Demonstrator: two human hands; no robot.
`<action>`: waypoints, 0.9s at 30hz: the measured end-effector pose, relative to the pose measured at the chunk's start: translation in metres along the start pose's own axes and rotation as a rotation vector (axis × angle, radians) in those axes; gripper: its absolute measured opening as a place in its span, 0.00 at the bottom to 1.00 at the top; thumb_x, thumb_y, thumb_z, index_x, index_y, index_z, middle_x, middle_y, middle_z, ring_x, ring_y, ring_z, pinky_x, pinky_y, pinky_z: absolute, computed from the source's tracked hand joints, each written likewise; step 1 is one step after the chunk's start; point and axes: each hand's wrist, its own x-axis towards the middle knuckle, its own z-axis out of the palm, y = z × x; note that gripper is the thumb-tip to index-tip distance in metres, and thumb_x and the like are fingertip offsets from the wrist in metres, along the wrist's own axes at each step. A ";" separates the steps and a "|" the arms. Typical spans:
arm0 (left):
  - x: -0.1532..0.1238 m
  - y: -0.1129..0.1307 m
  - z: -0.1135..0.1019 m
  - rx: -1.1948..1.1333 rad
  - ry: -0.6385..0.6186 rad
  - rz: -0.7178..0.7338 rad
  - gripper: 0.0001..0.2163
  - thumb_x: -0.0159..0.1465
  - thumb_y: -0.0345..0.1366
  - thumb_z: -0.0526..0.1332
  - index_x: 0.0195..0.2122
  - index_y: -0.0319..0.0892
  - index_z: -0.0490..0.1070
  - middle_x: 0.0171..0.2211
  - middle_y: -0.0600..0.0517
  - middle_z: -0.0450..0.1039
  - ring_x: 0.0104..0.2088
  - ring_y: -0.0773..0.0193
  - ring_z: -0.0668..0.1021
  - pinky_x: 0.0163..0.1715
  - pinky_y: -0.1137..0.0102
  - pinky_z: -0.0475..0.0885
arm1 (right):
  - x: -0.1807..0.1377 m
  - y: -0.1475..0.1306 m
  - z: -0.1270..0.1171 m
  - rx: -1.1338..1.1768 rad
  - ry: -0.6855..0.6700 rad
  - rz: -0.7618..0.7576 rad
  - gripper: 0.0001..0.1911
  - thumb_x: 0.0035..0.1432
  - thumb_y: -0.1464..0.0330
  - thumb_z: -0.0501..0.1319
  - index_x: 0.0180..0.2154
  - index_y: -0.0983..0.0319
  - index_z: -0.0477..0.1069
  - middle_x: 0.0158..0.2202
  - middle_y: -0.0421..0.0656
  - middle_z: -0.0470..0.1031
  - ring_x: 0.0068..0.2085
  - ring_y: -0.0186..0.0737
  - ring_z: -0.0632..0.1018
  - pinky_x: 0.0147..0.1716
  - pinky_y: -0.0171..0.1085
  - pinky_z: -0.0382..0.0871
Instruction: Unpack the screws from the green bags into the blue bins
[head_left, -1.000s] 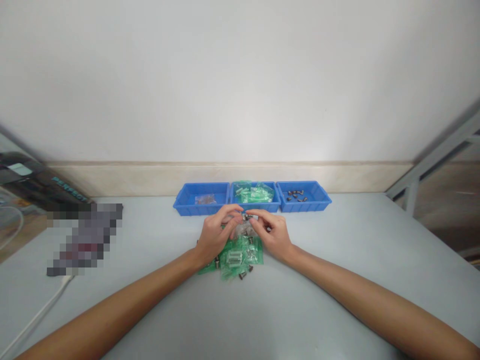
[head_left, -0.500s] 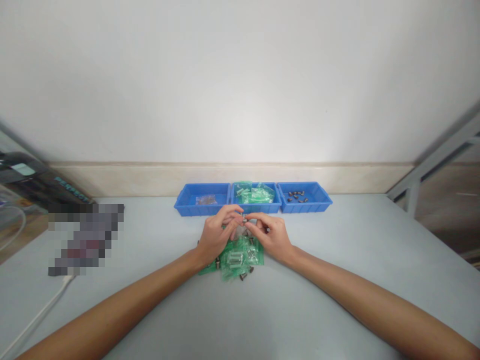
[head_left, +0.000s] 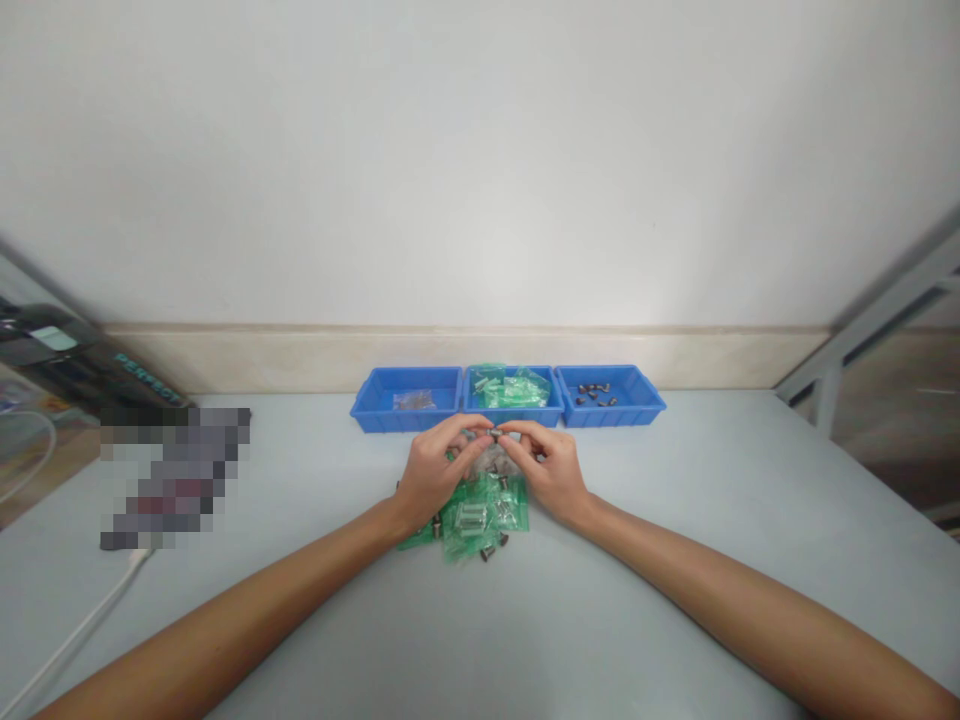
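My left hand and my right hand meet over a pile of small green plastic bags. Pinched between the fingertips of both is a small metal bolt, partly covered by the fingers. Beneath them, the green bags hold small pale pieces that I cannot make out. Loose dark bolts lie on and around the pile, among them one bolt at its near edge. A clear plastic bag shows between my hands.
Beyond my hands stand three blue bins in a row: the left bin with a clear bag, the middle bin with green bags, the right bin with several dark metal pieces. A blurred-out object with a white cable lies left.
My fingertips have shifted around the bolt, which now lies level between both hands and shows more clearly. My right hand has moved slightly. The pile and bins stay put.
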 end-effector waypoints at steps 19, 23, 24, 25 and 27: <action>0.000 0.010 -0.002 -0.024 0.046 -0.071 0.06 0.63 0.37 0.60 0.38 0.40 0.72 0.32 0.53 0.78 0.17 0.74 0.74 0.23 0.77 0.70 | 0.000 -0.001 -0.002 -0.025 -0.022 0.011 0.15 0.62 0.64 0.56 0.31 0.64 0.77 0.23 0.41 0.75 0.22 0.33 0.69 0.23 0.32 0.61; 0.000 0.011 -0.002 -0.025 0.059 -0.079 0.06 0.64 0.37 0.60 0.38 0.40 0.72 0.19 0.59 0.73 0.15 0.73 0.73 0.21 0.78 0.69 | 0.000 -0.001 -0.002 -0.022 -0.018 0.003 0.15 0.62 0.63 0.56 0.30 0.64 0.77 0.23 0.41 0.75 0.22 0.33 0.69 0.23 0.32 0.61; 0.000 0.010 -0.002 -0.018 0.061 -0.072 0.06 0.63 0.37 0.60 0.37 0.40 0.72 0.17 0.60 0.71 0.15 0.72 0.72 0.21 0.78 0.69 | 0.000 -0.001 -0.002 -0.024 -0.017 0.000 0.15 0.62 0.63 0.55 0.30 0.63 0.77 0.23 0.41 0.75 0.22 0.33 0.69 0.24 0.32 0.62; 0.000 0.010 -0.002 -0.009 0.064 -0.064 0.06 0.64 0.37 0.60 0.37 0.40 0.72 0.17 0.60 0.71 0.14 0.73 0.72 0.21 0.78 0.69 | 0.000 -0.001 -0.002 -0.027 -0.016 -0.001 0.15 0.62 0.64 0.55 0.30 0.63 0.77 0.23 0.41 0.75 0.22 0.33 0.69 0.24 0.32 0.62; 0.000 0.007 -0.002 0.002 0.067 -0.039 0.07 0.64 0.37 0.60 0.36 0.40 0.73 0.22 0.57 0.74 0.15 0.73 0.71 0.21 0.77 0.69 | 0.000 -0.001 -0.002 -0.036 -0.014 -0.002 0.15 0.62 0.64 0.55 0.30 0.63 0.77 0.23 0.41 0.75 0.22 0.33 0.69 0.24 0.32 0.61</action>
